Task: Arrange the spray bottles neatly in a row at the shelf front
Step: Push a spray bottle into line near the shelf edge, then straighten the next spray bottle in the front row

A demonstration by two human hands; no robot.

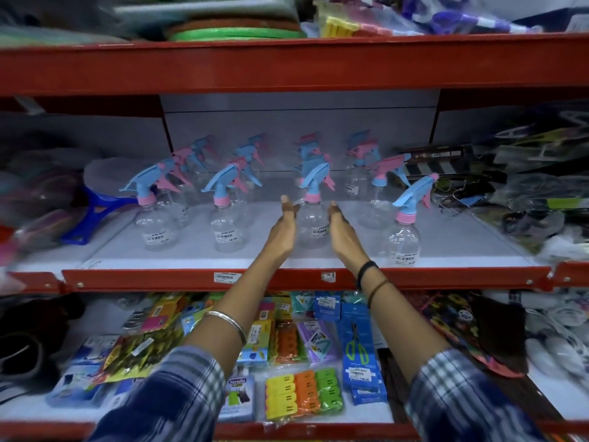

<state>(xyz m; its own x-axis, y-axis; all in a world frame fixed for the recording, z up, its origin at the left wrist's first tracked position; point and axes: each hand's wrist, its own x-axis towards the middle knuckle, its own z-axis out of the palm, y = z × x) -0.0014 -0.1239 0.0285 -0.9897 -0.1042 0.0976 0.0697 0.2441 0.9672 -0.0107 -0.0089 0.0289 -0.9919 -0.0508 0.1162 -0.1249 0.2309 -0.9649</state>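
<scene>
Several clear spray bottles with blue and pink trigger heads stand on the white middle shelf [191, 256]. In the front row are a left bottle [156, 228], a second bottle [224, 229], a middle bottle [314, 223] and a right bottle [403, 240] nearest the edge. More bottles [357, 173] stand in rows behind. My left hand [285, 224] and my right hand [342, 231] flank the middle bottle, palms facing it, fingers straight. Whether they touch it is unclear.
The shelf's red front rail [287, 277] carries price tags. A blue plastic handle [92, 218] lies at the left, dark packaged goods [510, 193] at the right. Packs of clips and scissors [360, 346] fill the shelf below. A red shelf [287, 63] hangs overhead.
</scene>
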